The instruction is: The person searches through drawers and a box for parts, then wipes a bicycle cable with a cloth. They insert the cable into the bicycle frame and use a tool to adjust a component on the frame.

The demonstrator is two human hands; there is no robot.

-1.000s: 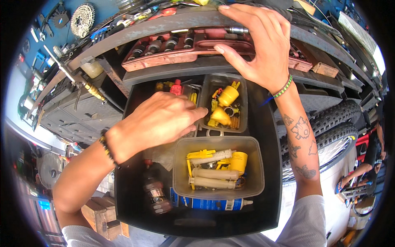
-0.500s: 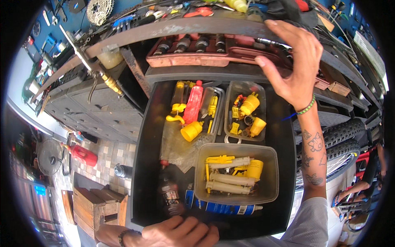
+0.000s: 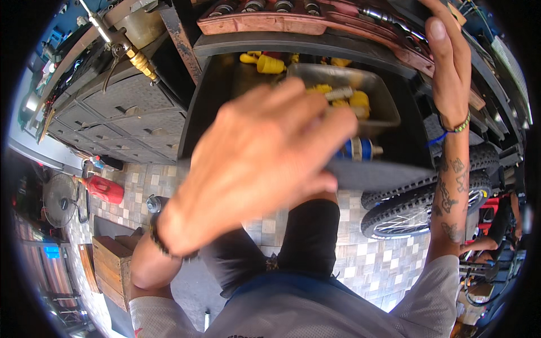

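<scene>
Left hand is raised close to the camera, fingers together and slightly curled, palm down over the front edge of the black drawer. It covers the drawer's front left part; whether the fingers actually grip the front lip or just rest on it, cannot tell, the contact is hidden under the hand. Right hand is up at the far right, open, fingers flat against the edge of the red tool tray on the shelf above the drawer, holding nothing loose.

Inside the drawer: a grey plastic tub with yellow parts sits toward the back right, more yellow pieces near the back edge, and a blue-and-white can lies by the front edge just right of the left hand.

Step looks like working the drawer by its front edge, right hand bracing on the shelf. Next move would need a firm hold on the front lip and a straight slide, keeping the tub from shifting.

A bike tyre and a red canister sit on the tiled floor below.
</scene>
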